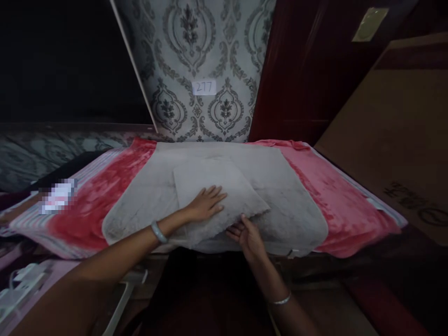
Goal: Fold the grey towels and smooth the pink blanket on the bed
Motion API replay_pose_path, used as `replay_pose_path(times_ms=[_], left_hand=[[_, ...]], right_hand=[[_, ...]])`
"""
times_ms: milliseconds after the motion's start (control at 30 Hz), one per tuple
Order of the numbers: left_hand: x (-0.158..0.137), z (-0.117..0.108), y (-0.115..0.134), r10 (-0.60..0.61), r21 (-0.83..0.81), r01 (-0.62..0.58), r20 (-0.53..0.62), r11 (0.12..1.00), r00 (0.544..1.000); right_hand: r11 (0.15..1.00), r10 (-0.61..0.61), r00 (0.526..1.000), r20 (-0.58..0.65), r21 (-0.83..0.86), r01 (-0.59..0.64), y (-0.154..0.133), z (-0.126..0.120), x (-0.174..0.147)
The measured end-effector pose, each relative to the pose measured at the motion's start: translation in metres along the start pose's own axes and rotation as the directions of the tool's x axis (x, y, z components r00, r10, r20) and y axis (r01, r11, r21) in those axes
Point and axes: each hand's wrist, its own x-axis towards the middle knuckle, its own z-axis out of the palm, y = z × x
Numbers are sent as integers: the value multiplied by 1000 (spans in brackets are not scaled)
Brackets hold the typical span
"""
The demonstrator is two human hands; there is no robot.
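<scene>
A roughly square piece of grey plush cloth [213, 182], thin and flat like a cushion cover, lies at an angle on a larger grey plush mat [140, 205]. My left hand [206, 204] rests flat on its top, fingers stretched out, with a pale bangle at the wrist. At the cloth's near right edge is my right hand [248, 235], palm turned up. Its thumb touches the edge and the curled fingers are partly beneath it, pinching the border. What lies under the cloth is hidden.
Red blankets [101, 200] spread under the mat on both sides. A large cardboard box [392, 126] stands at the right, a dark screen [70, 60] at the left. A white power strip [24, 284] lies at lower left. Behind is a patterned wall [189, 46].
</scene>
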Motion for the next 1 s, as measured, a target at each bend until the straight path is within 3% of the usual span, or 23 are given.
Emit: replay_pose_path(times_ms=[133, 233, 433, 667, 867, 1000], left_hand=[[-45, 4, 22, 115, -104, -116, -13, 988, 993], [-55, 2, 11, 83, -121, -84, -14, 989, 996], [-38, -1, -57, -101, -30, 100, -58, 995, 993], [-6, -14, -116, -313, 90, 329, -153, 940, 937], [7, -36, -132, -505, 69, 520, -162, 851, 848], [1, -40, -113, -556, 74, 579, -203, 812, 806]], right_hand=[[994, 99, 992, 76, -44, -96, 33, 23, -12], [994, 62, 997, 35, -90, -59, 45, 40, -13], [988, 8, 1000, -9, -151, -9, 46, 48, -6], [985, 1, 1000, -25, -175, -5, 50, 47, -7], [984, -15, 999, -42, -175, 8, 52, 48, -5], [989, 30, 999, -29, -144, -34, 49, 46, -6]])
